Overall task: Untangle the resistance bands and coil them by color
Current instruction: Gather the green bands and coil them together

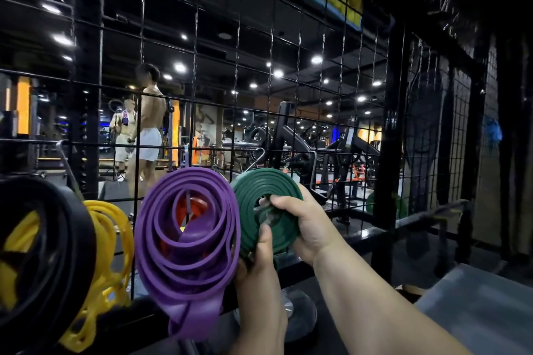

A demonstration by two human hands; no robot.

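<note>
- Left hand [259,262]: rises from the bottom edge with the forearm near vertical. The thumb points up and lies flat on the lower left face of the coil, and the rest of the hand grasps the coil's bottom edge.
- Right hand [308,225]: enters from the lower right with the forearm slanting up and to the left. The palm wraps the coil's right rim and the fingers [278,199] curl over it into the centre hole, clasping it.
- Dark green flat rubber resistance band, wound into a round coil [268,186]: held between both hands against the grid, with its flat face toward the camera. It is nearly circular, slightly taller than wide, and its left rim touches the purple coil.
- Purple flat rubber band in a loose oval coil [187,248]: hangs just left of the green one. Its long axis is close to vertical, and a slack fold droops at its foot.
- Red-orange band [199,209]: seen only through the purple coil's opening.
- Yellow tubular bands, bundled [111,239]: hang left of the purple coil.
- Wide black band coil [73,242]: at the far left, overlapping the yellow bundle.
- Black wire grid panel [239,66]: stands upright behind all the coils.
- Metal hook [260,153]: sits on the grid above the green coil.
- Gym floor beyond the grid: two people stand at the left [150,130], with dark weight machines [291,135] under ceiling spotlights.
</note>
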